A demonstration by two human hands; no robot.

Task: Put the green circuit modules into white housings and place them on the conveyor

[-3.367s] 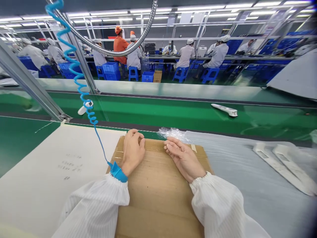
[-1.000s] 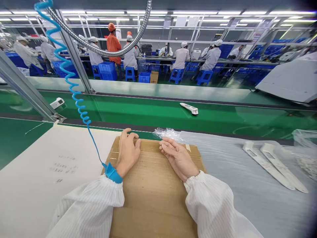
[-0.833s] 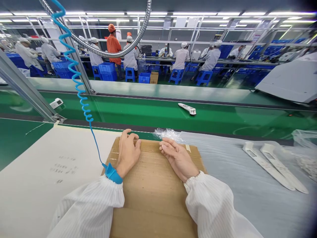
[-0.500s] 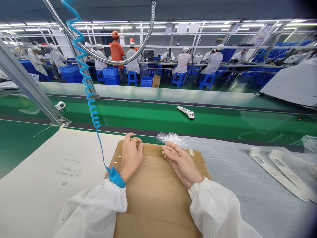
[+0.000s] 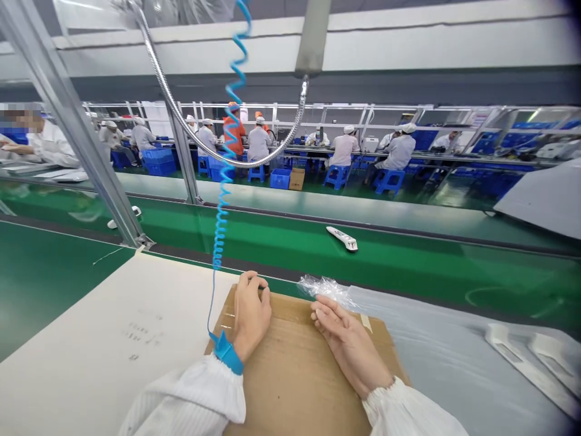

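cardboard sheet (image 5: 295,387) under both hands: left hand (image 5: 252,315) curled, right hand (image 5: 349,348) half open, neither gripping anything; head view has tipped upward.

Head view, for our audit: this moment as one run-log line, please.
left hand: curled on cardboard sheet, blue wrist strap | right hand: on cardboard sheet, near clear plastic wrap

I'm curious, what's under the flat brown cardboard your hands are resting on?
The flat brown cardboard overlaps a white sheet on its left and pale foam wrap on its right. Whatever lies beneath its middle is hidden.
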